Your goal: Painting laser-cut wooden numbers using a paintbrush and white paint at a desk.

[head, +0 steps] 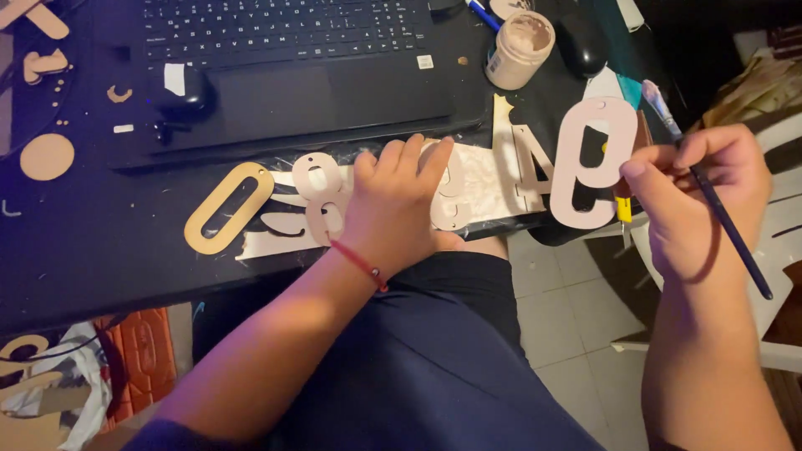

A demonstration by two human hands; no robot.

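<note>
left hand (399, 205) presses cutout (451, 196); right hand (702, 196) holds paintbrush (727, 230).

You work in dim, warm light from above; your hands and the pale cutouts (468, 188) catch it, while the desk (100, 259) and corners sink into shadow. Edges look soft and grainy.

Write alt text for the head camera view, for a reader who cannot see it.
A person's left hand presses flat on pale cut-out number shapes at the edge of a black desk, while the right hand holds a paintbrush beside a cut-out zero. A gold-painted zero, an open paint jar and a laptop lie nearby.
</note>
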